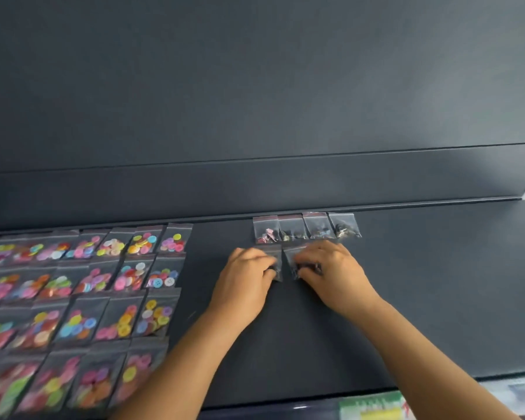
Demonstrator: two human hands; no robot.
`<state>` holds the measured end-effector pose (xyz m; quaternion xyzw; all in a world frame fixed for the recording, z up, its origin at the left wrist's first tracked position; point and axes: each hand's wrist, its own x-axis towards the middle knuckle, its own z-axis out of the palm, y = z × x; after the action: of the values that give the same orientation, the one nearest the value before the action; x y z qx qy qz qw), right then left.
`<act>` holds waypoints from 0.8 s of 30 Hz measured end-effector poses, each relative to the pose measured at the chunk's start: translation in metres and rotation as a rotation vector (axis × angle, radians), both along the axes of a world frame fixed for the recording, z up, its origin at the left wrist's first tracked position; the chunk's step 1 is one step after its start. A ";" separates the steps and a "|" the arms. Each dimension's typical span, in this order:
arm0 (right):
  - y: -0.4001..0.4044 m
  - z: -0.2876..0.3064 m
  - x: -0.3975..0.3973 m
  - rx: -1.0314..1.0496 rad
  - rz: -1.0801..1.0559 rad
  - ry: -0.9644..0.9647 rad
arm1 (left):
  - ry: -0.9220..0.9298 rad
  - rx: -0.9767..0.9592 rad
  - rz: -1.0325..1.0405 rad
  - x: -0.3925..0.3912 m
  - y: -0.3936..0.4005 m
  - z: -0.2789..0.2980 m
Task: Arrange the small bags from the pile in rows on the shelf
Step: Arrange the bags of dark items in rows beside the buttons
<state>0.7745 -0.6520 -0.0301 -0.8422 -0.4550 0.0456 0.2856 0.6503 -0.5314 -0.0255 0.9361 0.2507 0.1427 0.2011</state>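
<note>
- Just beyond both hands, against the back lip of the dark shelf (422,283), sits a short row of four small clear bags (306,227), side by side and upright, each with a red strip along its top and dark bits at the bottom; the leftmost one has something pink inside.
- Left hand (246,281) is palm down on the shelf, fingers curled in, fingertips pressing on a small bag (277,262) that lies directly in front of the row's left end.
- Right hand (331,269) is palm down too, fingers bent and spread over a second bag (291,256), which peeks out from under the fingertips; whether it's pinched or only pressed flat, I can't tell.
- Those two bags lie close beside each other, starting a second row nearer the person than the first.
- Well off to the left of the left hand, a big block of button bags (82,298) fills the shelf in several rows, bright pinks, yellows, blues and oranges, blurred toward the near edge.
- Near the right forearm, below the shelf's front edge, a green and white label (373,404) shows, too blurred to read.
</note>
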 end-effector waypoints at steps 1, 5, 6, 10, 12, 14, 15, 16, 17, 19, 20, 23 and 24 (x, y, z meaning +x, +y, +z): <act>0.000 -0.001 0.000 -0.011 0.023 -0.012 | 0.014 0.002 0.001 0.000 0.000 0.000; 0.003 -0.002 -0.001 0.010 -0.015 -0.022 | 0.023 0.025 0.003 0.002 0.000 0.000; 0.005 -0.002 -0.001 0.007 -0.029 -0.027 | 0.022 0.026 0.003 0.003 0.000 0.000; 0.010 -0.003 -0.002 -0.036 -0.056 -0.042 | 0.028 0.035 -0.006 0.009 0.000 -0.002; 0.010 -0.003 -0.002 -0.040 -0.064 -0.037 | 0.031 0.036 -0.017 0.011 0.001 -0.003; 0.011 -0.002 -0.002 -0.045 -0.053 -0.039 | 0.031 0.037 -0.025 0.012 0.003 -0.004; 0.012 -0.002 -0.002 -0.046 -0.047 -0.038 | 0.034 0.039 -0.029 0.012 0.004 -0.004; 0.013 -0.001 -0.002 -0.045 -0.048 -0.033 | 0.037 0.039 -0.032 0.012 0.005 -0.004; 0.013 -0.001 -0.003 -0.045 -0.052 -0.028 | 0.038 0.040 -0.035 0.012 0.005 -0.004; 0.014 0.000 -0.003 -0.053 -0.055 -0.021 | 0.040 0.041 -0.036 0.013 0.005 -0.004; 0.014 0.000 -0.003 -0.062 -0.055 -0.019 | 0.045 0.043 -0.037 0.013 0.004 -0.004; 0.013 0.004 -0.004 -0.085 -0.051 -0.011 | 0.059 0.044 -0.035 0.013 0.002 -0.002; 0.013 0.005 -0.005 -0.092 -0.049 -0.008 | 0.061 0.044 -0.033 0.013 0.001 -0.002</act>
<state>0.7700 -0.6395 -0.0253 -0.8655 -0.4328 0.0560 0.2459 0.6629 -0.5301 -0.0273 0.9483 0.2379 0.1159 0.1752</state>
